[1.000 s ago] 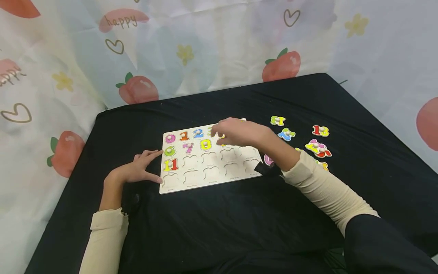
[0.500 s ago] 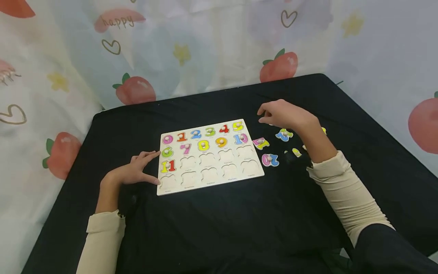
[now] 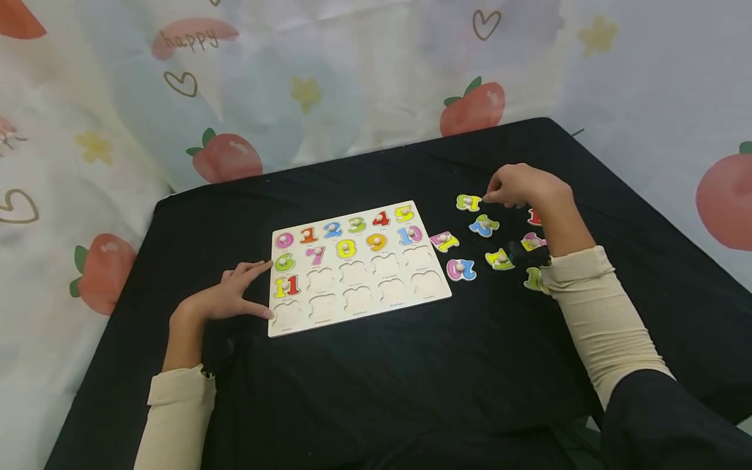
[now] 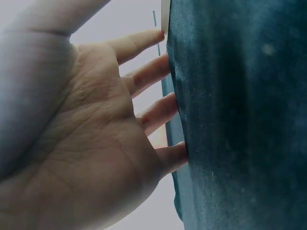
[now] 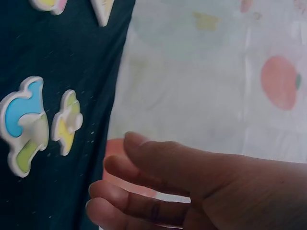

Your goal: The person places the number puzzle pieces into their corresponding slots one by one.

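A wooden number puzzle board [image 3: 376, 307] lies on the black cloth, with 0 to 11 filling its upper slots and bare recesses below. My left hand [image 3: 229, 294] touches its left edge with thumb and fingertips; the left wrist view shows the fingers [image 4: 158, 115] spread and straight. My right hand [image 3: 523, 186] is over the table's right side, fingertips right beside a yellow-green 13 piece [image 3: 468, 203]. In the right wrist view the fingers [image 5: 110, 194] are loosely bent with nothing between them, and the yellow-green piece [image 5: 63, 129] lies with its knob up.
Loose pieces lie right of the board: a blue-green one [image 3: 484, 226], a pink-yellow one [image 3: 444, 242], a pink-blue 20 [image 3: 461, 269], a yellow-green one [image 3: 499, 260] and several partly hidden under my right wrist. A printed fabric backdrop [image 3: 352, 98] stands behind the table.
My right hand has moved from over the board's upper right across to the loose pieces, uncovering the upper-row numbers, and has come beside the 13. My left hand stays at the board's edge.
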{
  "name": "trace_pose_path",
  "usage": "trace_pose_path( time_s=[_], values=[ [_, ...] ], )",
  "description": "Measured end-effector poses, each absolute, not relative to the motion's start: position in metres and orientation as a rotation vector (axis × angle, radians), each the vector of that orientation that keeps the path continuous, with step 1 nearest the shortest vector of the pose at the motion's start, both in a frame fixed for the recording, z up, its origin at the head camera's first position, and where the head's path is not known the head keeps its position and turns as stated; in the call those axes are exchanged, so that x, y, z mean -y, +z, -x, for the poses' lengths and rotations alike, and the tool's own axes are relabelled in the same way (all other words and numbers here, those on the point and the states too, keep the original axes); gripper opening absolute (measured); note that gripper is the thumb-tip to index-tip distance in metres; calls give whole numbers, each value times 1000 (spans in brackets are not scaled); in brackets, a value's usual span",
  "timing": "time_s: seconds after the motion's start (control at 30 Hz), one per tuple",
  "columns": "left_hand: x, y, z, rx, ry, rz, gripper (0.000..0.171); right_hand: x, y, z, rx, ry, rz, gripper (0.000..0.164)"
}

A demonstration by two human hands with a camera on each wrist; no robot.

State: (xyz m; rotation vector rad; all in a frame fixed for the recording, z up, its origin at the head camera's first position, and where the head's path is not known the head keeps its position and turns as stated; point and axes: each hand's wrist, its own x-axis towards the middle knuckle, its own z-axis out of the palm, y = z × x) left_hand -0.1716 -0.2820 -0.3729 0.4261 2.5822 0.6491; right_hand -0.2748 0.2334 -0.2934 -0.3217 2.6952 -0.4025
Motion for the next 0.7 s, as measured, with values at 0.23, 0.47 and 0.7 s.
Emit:
trace_pose_path(
  time_s=[0.23, 0.47, 0.7],
  values=[
    [283, -372, 173, -2592, 653, -423, 105, -229, -307, 281, -2603, -359, 284, 21],
    [282, -371, 174, -2585, 650, -414, 105, -222, -322, 286, -2520, -293, 210, 35],
    [281, -370, 172, -2586, 649, -404, 106, -217, -325, 287, -2565, -303, 201, 22]
  ],
)
